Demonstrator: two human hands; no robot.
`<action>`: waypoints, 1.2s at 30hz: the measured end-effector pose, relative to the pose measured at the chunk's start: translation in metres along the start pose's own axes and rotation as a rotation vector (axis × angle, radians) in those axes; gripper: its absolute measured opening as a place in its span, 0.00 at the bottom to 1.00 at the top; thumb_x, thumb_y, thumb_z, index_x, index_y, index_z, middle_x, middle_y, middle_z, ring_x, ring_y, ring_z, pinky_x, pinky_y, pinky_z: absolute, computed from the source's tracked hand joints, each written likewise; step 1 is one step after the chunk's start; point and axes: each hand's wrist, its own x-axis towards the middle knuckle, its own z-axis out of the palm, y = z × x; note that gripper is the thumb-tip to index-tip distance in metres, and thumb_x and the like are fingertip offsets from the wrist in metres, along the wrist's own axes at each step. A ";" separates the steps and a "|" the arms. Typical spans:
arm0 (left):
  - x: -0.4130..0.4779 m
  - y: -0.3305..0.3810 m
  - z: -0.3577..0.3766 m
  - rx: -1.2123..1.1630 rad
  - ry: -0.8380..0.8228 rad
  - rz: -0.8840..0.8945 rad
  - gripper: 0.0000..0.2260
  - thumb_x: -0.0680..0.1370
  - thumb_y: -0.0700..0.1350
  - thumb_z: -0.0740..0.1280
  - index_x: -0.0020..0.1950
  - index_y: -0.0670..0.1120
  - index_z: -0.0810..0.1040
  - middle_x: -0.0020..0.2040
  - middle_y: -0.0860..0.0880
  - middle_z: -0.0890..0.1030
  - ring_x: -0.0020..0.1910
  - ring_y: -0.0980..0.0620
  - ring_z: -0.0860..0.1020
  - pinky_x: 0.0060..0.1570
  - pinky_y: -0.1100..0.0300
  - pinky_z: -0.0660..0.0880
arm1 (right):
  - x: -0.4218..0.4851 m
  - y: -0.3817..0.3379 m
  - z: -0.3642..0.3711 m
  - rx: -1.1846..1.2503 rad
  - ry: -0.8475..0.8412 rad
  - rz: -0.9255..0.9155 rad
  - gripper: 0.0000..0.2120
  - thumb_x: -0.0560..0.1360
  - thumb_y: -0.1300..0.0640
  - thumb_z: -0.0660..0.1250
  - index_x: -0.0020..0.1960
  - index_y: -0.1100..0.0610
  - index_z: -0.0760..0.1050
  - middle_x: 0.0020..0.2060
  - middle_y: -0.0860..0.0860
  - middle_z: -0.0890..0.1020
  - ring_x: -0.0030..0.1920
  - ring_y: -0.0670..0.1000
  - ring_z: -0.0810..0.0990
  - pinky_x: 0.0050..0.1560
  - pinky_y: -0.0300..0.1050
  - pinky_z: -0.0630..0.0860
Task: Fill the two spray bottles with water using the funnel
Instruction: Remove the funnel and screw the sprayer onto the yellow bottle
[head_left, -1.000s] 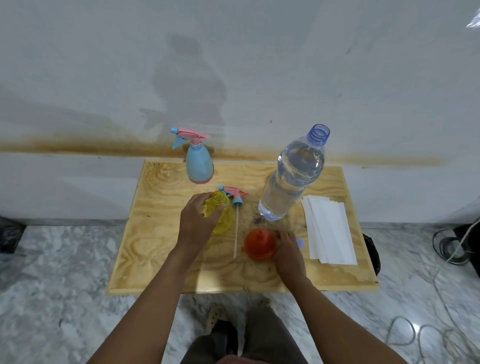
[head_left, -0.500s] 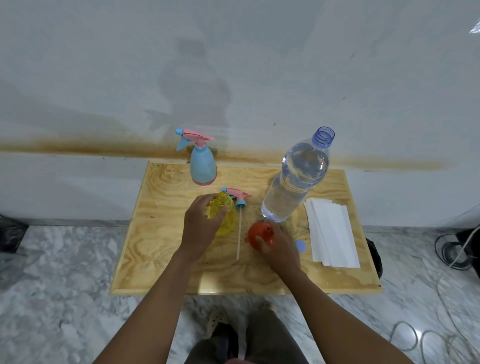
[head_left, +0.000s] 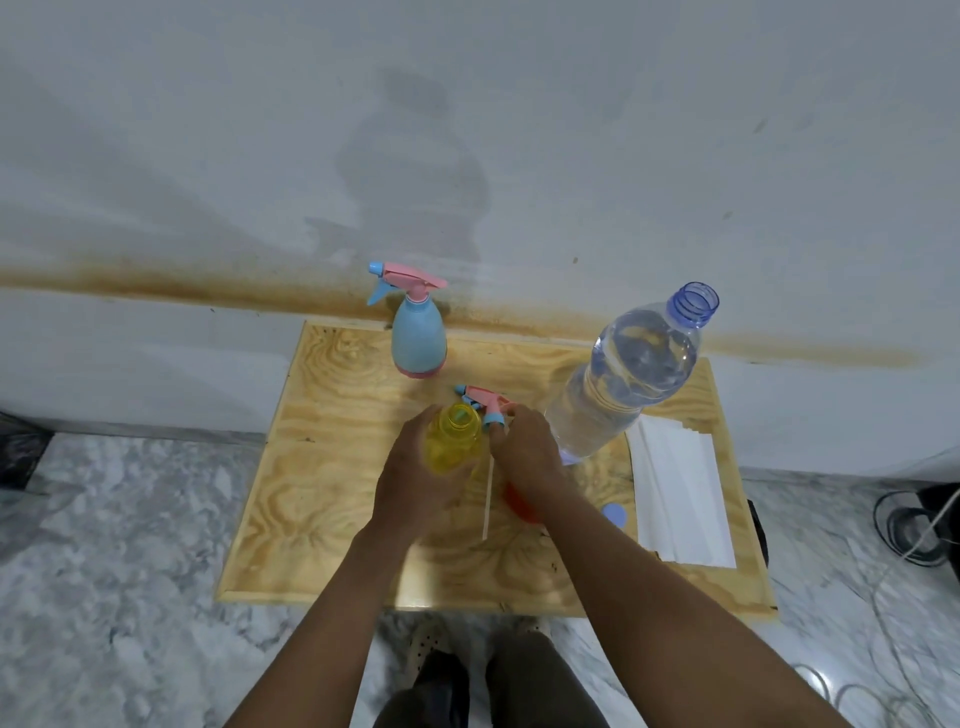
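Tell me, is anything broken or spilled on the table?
Nothing spilled or broken. The yellow bottle has its spray head off, lying on the table, and the water bottle stands uncapped.

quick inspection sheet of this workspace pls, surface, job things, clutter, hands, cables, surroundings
surface: wooden table, dry as far as visible
job's things: yellow bottle open, its spray head lying beside it; blue spray bottle capped, upright at the back; water bottle uncapped, nearly full; red funnel under the right wrist
clutter: white papers, blue cap
hands: left hand holds the yellow bottle; right hand at the spray head
cables: coils on floor, right
surroundings: stained wall, marble floor
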 end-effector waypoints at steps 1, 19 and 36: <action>0.001 -0.003 0.001 -0.006 -0.015 -0.021 0.36 0.68 0.53 0.80 0.73 0.54 0.70 0.66 0.57 0.76 0.64 0.55 0.76 0.60 0.56 0.76 | 0.006 0.000 0.002 -0.005 -0.027 0.035 0.11 0.79 0.56 0.62 0.56 0.61 0.77 0.49 0.53 0.80 0.43 0.50 0.74 0.42 0.44 0.69; 0.004 -0.009 -0.002 -0.082 -0.007 -0.060 0.34 0.65 0.51 0.81 0.69 0.55 0.73 0.58 0.60 0.80 0.56 0.62 0.78 0.47 0.75 0.72 | 0.017 -0.012 -0.003 0.158 0.050 -0.011 0.13 0.79 0.54 0.67 0.60 0.60 0.76 0.49 0.55 0.83 0.46 0.52 0.80 0.46 0.44 0.74; -0.014 -0.005 -0.032 0.018 -0.016 -0.089 0.36 0.67 0.46 0.80 0.73 0.48 0.70 0.62 0.53 0.74 0.60 0.53 0.74 0.53 0.60 0.69 | -0.056 -0.100 -0.095 0.778 0.244 -0.378 0.08 0.82 0.60 0.62 0.61 0.54 0.72 0.42 0.45 0.86 0.41 0.48 0.84 0.43 0.40 0.79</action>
